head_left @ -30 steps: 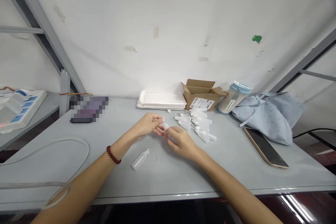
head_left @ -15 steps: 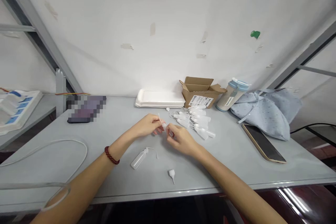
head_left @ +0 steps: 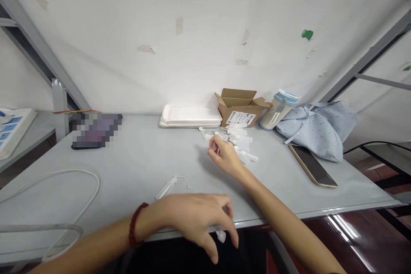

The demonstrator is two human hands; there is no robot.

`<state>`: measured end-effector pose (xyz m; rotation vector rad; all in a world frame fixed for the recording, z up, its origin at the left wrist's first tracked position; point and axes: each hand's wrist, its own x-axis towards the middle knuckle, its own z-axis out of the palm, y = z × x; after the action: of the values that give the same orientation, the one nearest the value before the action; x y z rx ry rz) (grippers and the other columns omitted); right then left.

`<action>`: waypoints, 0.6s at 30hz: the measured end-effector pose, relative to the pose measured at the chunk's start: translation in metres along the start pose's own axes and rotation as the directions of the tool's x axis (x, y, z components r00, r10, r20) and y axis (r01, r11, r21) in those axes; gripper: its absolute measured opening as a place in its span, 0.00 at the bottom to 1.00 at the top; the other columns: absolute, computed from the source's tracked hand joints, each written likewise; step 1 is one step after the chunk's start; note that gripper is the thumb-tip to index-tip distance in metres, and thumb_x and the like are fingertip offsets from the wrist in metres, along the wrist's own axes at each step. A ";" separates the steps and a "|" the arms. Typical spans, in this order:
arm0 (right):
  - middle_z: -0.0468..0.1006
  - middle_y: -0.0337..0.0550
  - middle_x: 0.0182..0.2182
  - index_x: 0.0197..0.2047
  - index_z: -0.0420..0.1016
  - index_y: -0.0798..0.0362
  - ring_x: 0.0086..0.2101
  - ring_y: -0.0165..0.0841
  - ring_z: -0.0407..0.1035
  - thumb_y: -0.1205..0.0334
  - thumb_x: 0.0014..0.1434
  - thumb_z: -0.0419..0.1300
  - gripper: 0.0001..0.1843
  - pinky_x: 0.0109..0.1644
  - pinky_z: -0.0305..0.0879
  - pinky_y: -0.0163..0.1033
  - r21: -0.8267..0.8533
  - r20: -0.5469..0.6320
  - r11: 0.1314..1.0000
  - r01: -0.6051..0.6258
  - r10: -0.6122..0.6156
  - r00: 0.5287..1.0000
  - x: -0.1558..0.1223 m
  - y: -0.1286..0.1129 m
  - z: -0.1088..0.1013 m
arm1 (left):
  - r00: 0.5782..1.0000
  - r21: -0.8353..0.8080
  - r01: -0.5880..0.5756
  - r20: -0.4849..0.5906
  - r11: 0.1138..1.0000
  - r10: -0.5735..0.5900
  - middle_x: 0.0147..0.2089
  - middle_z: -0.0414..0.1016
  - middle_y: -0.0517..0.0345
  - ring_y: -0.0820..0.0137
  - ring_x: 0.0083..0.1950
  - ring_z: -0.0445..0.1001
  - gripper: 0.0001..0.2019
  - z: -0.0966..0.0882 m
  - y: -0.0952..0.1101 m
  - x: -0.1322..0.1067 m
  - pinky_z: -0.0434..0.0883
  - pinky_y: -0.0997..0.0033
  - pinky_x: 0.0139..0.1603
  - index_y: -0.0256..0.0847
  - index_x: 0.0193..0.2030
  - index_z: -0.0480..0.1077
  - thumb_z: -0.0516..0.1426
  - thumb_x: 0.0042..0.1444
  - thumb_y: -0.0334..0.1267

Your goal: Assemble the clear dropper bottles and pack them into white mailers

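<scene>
My right hand [head_left: 223, 153] is closed in a pinch on a small translucent bottle [head_left: 208, 136], partly hidden by the fingers, beside a pile of similar bottles [head_left: 244, 142]. Low over the table's front edge, my left hand [head_left: 201, 218] hangs with thumb and fingers spread. Between and below those fingers shows a white nozzle cap [head_left: 221, 235], seemingly past the edge; I cannot tell whether anything touches it. Another clear bottle [head_left: 166, 189], with a thin bent tube, lies on the table behind the left hand, partly covered by it.
White trays [head_left: 192, 117] are stacked against the wall, next to an open cardboard box [head_left: 240, 113]. A blue-lidded cup [head_left: 278, 110], a light-blue cloth bag [head_left: 316, 130] and a phone [head_left: 313, 165] stand or lie at right. A pixelated dark item [head_left: 98, 130] and white cable [head_left: 96, 182] are at left.
The hands have parted: my left hand has come down to the front edge, while the right has moved to the pile with the bottle. The nozzle cap has shifted from the tabletop toward the edge.
</scene>
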<state>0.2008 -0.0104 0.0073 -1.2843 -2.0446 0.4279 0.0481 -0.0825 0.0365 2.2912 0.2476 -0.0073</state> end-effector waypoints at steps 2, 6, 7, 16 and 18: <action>0.63 0.33 0.20 0.32 0.59 0.50 0.21 0.29 0.58 0.65 0.51 0.51 0.03 0.28 0.50 0.33 -0.008 0.009 1.000 0.004 -0.004 1.000 0.000 0.000 0.001 | 1.000 0.153 0.015 0.011 0.988 -0.017 0.48 0.70 0.53 0.67 0.45 0.71 0.11 0.017 0.003 0.006 0.66 0.73 0.43 0.41 0.41 0.77 0.60 0.51 0.28; 0.61 0.32 0.19 0.32 0.59 0.50 0.21 0.29 0.58 0.65 0.51 0.50 0.03 0.28 0.50 0.33 -0.013 0.020 1.000 0.013 -0.013 1.000 0.000 0.000 0.002 | 0.996 0.092 0.093 -0.005 0.991 -0.093 0.37 0.74 0.56 0.72 0.34 0.71 0.09 0.013 -0.004 0.010 0.66 0.77 0.36 0.38 0.34 0.76 0.56 0.51 0.23; 0.61 0.32 0.19 0.32 0.59 0.50 0.21 0.29 0.58 0.65 0.51 0.50 0.03 0.28 0.50 0.33 -0.011 0.017 1.000 0.015 -0.015 1.000 0.000 0.000 0.002 | 0.996 0.023 0.090 -0.009 0.996 -0.090 0.35 0.75 0.57 0.73 0.33 0.71 0.08 0.006 -0.005 0.009 0.66 0.78 0.36 0.38 0.33 0.76 0.57 0.51 0.24; 0.63 0.33 0.21 0.32 0.58 0.50 0.22 0.29 0.59 0.65 0.51 0.51 0.03 0.29 0.51 0.33 0.002 0.017 1.000 0.021 -0.021 1.000 0.000 -0.001 0.000 | 0.987 -0.099 0.156 -0.011 0.983 -0.157 0.27 0.75 0.56 0.68 0.26 0.70 0.09 0.077 0.007 -0.033 0.64 0.69 0.28 0.44 0.31 0.75 0.54 0.56 0.34; 0.63 0.34 0.22 0.33 0.58 0.50 0.22 0.29 0.60 0.65 0.52 0.50 0.03 0.29 0.52 0.33 0.005 0.022 0.999 0.043 -0.043 0.999 -0.002 -0.003 0.001 | 0.981 -0.152 0.195 0.039 0.969 -0.191 0.29 0.75 0.55 0.66 0.27 0.70 0.09 0.125 -0.010 -0.034 0.65 0.69 0.28 0.44 0.34 0.75 0.53 0.57 0.34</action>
<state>0.1990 -0.0130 0.0078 -1.2360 -2.0848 0.4287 0.0228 -0.1747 -0.0519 2.1029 0.4433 -0.1117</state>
